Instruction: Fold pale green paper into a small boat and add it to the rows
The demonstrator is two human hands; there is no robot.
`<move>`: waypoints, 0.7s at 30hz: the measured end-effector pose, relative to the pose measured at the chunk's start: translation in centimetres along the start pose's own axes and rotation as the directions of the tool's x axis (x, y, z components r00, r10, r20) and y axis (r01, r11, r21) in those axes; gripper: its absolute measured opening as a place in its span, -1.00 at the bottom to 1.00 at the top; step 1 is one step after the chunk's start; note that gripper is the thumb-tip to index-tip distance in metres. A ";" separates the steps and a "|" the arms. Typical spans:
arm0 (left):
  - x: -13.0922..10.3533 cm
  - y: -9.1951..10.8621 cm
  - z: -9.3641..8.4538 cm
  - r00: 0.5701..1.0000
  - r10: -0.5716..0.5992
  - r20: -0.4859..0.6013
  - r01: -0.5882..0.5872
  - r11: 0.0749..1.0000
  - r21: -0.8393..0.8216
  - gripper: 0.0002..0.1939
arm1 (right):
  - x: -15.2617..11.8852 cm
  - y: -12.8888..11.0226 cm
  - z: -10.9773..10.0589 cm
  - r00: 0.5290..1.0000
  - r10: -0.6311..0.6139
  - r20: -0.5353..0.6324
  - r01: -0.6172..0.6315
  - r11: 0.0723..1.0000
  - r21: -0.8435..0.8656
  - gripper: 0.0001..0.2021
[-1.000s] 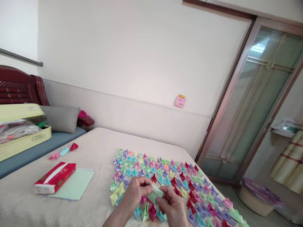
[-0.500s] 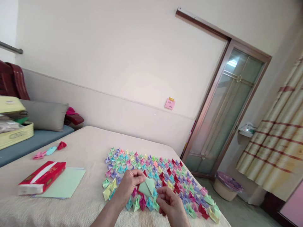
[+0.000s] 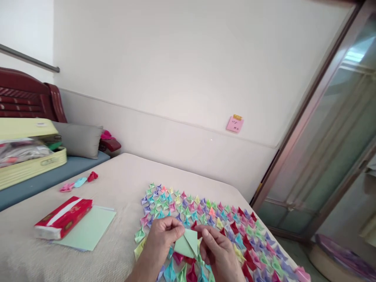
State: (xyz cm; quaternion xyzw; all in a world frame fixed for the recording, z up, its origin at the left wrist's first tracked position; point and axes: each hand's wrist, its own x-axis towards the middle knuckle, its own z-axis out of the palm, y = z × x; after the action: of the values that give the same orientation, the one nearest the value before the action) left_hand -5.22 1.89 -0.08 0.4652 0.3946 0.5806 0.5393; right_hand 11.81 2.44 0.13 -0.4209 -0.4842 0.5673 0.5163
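Note:
A pale green square of folded paper (image 3: pixel 185 244), with a diagonal flap across it, is held up over the bed. My left hand (image 3: pixel 163 241) pinches its upper left corner between thumb and forefinger. At the upper right corner, my right hand (image 3: pixel 219 248) has thumb and forefinger closed on the paper's edge, its other fingers curled under. Rows of small folded paper pieces (image 3: pixel 195 216) in many colours stand on the bed beneath and beyond both hands.
On the left, a red tissue pack (image 3: pixel 65 219) lies partly over a stack of pale green sheets (image 3: pixel 91 229). Several small crumpled balloon-like pieces (image 3: pixel 80 182) lie farther back. An open yellow case (image 3: pixel 32 168) and a grey pillow (image 3: pixel 79 139) sit beyond the bed (image 3: pixel 126 176).
My view has swung left. The green paper has turned in my left hand, its flap line now slanting down to the right. My right hand has moved up onto its corner.

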 end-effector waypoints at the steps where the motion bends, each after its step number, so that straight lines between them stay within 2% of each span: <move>1: 0.2 -0.2 -0.1 1.000 0.004 -0.022 -0.003 0.999 0.032 -0.79 | 0.7 0.2 -0.1 0.999 0.029 0.044 -0.031 0.998 0.048 -0.59; 4: 0.6 -0.6 -0.3 0.998 0.015 -0.057 -0.008 0.993 0.117 -0.78 | 2.5 1.7 -0.8 0.986 0.072 0.153 -0.094 0.986 0.140 -0.57; 7: 0.8 -1.1 -0.1 0.997 0.009 -0.079 0.007 0.979 0.203 -0.78 | 3.1 3.9 -1.8 0.968 0.113 0.222 -0.153 0.973 0.172 -0.61; 11: 0.6 -1.7 0.8 0.996 -0.029 -0.087 0.057 0.940 0.336 -0.76 | 2.5 5.9 -3.2 0.961 0.161 0.225 -0.211 0.952 0.222 -0.67; 15: 0.1 -2.3 1.7 0.991 -0.081 -0.103 0.117 0.904 0.410 -0.74 | 1.9 6.3 -3.7 0.961 0.183 0.207 -0.235 0.936 0.261 -0.69; 17: -0.1 -2.4 1.9 0.987 -0.110 -0.120 0.149 0.907 0.394 -0.71 | 1.8 6.3 -3.7 0.963 0.190 0.194 -0.237 0.935 0.262 -0.70; 19: -0.2 -2.3 1.9 0.975 -0.171 -0.141 0.206 0.935 0.290 -0.67 | 1.8 6.3 -3.5 0.967 0.198 0.164 -0.238 0.930 0.280 -0.70; 21: -0.3 -2.1 1.8 0.964 -0.251 -0.087 0.262 0.950 0.171 -0.62 | 1.8 6.1 -3.4 0.969 0.213 0.128 -0.244 0.913 0.328 -0.70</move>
State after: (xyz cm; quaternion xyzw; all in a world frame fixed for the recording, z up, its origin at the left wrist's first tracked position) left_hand -2.97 1.79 -1.67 0.4382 0.5197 0.4819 0.5528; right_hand 13.86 4.67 -6.48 -0.3527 -0.3489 0.7173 0.4892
